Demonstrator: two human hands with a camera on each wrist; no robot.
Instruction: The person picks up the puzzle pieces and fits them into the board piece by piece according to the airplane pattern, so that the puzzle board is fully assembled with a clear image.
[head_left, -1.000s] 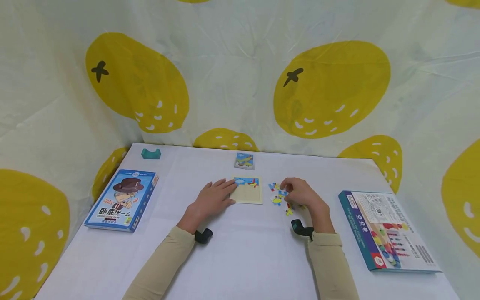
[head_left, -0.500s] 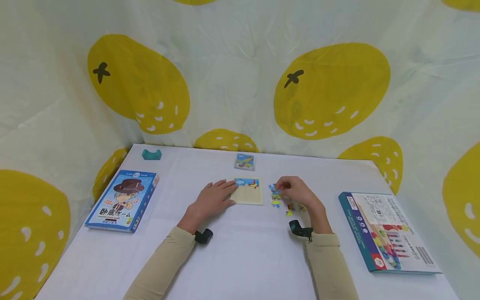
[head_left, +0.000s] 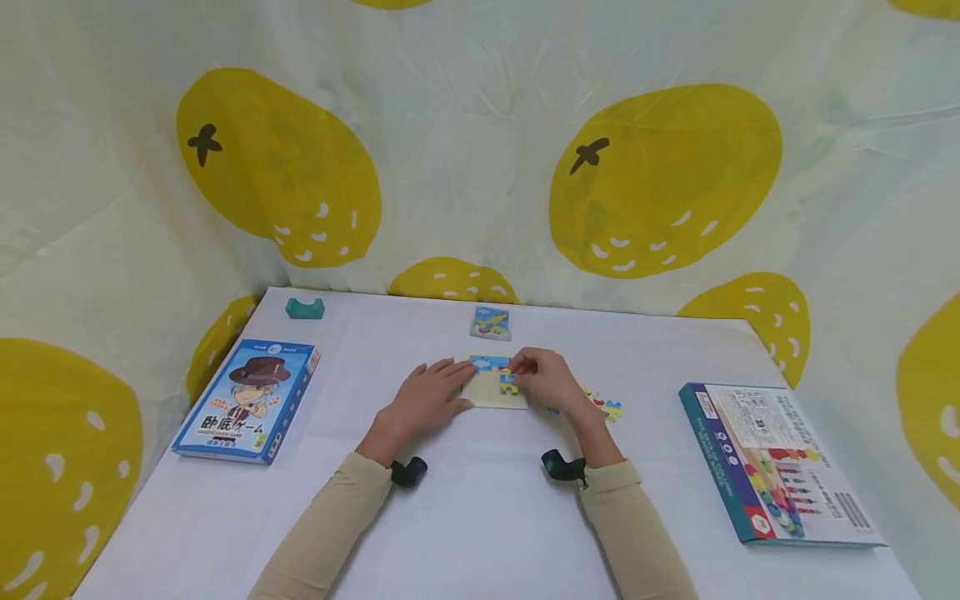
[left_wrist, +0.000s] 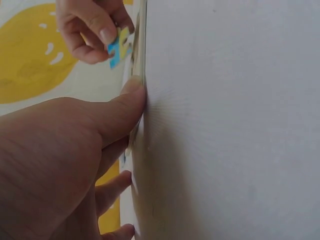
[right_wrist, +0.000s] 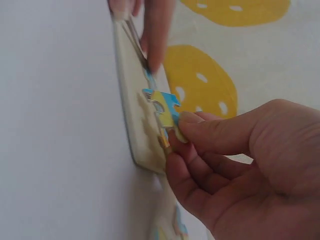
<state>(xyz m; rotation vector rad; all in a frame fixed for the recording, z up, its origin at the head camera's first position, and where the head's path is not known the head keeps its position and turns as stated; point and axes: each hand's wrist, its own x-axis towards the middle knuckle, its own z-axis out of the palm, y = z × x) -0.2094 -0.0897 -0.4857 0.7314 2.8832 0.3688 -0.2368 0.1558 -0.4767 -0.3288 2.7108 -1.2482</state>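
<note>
My right hand (head_left: 549,379) pinches a blue-and-yellow jigsaw piece (right_wrist: 167,110) between thumb and fingers, held close over the right half of a pale puzzle tray (head_left: 487,398). Along the tray's back lies a strip of fitted blue pieces (head_left: 489,364), its right end partly behind my right fingers. My left hand (head_left: 427,398) rests at the tray's left side, fingers extended over its edge. In the left wrist view, its thumb (left_wrist: 131,87) presses against the tray's edge. Several loose jigsaw pieces (head_left: 612,410) lie right of the tray, some hidden under my right hand and wrist.
Behind the tray stands a small picture tile stack (head_left: 491,323) showing an airplane. A blue game box (head_left: 247,400) lies at the left, a teal notched block (head_left: 305,309) at the back left, and a large white-and-teal box (head_left: 780,462) at the right.
My right hand has moved left from the loose pieces to above the tray, carrying a jigsaw piece picked from the pile. My left hand has stayed at the tray's left side.
</note>
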